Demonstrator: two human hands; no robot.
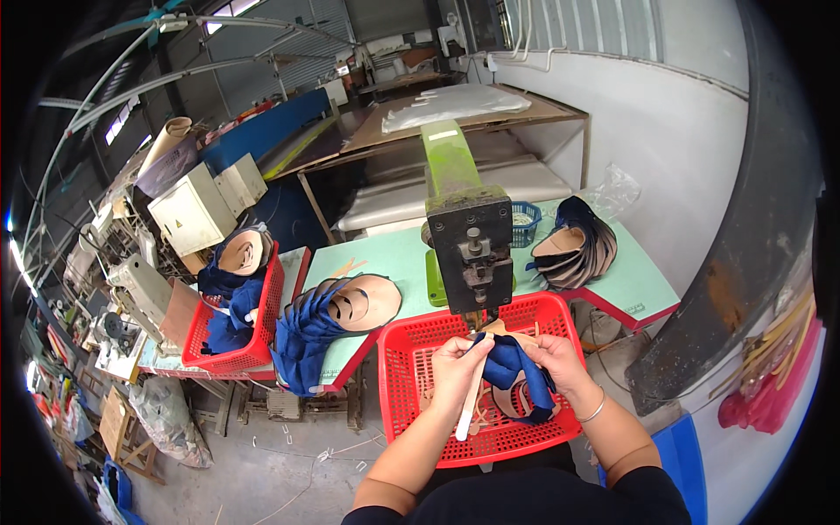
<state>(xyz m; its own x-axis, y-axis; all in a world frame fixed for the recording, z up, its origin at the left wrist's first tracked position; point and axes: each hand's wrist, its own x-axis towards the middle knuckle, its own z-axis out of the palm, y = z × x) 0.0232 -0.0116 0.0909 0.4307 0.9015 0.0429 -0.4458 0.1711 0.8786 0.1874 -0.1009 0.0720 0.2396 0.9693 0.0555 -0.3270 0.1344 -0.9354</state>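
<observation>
My left hand [458,372] and my right hand [563,364] pinch a blue fabric piece with beige lining [502,362], which looks like a shoe upper. It is held just under the dark head of a green machine [470,249], over a red plastic basket [398,367]. A pale narrow strip [471,402] hangs down beside my left fingers. The far edge of the piece sits close to the machine's lower tip; I cannot tell whether they touch. Beige scraps lie in the basket below my hands.
Stacks of blue-and-beige pieces lie on the pale green table, one left [367,302] and one right [573,245] of the machine. Another red basket [262,328] with blue pieces stands farther left. A small blue basket [523,226] sits behind the machine. A dark curved post [726,280] rises at right.
</observation>
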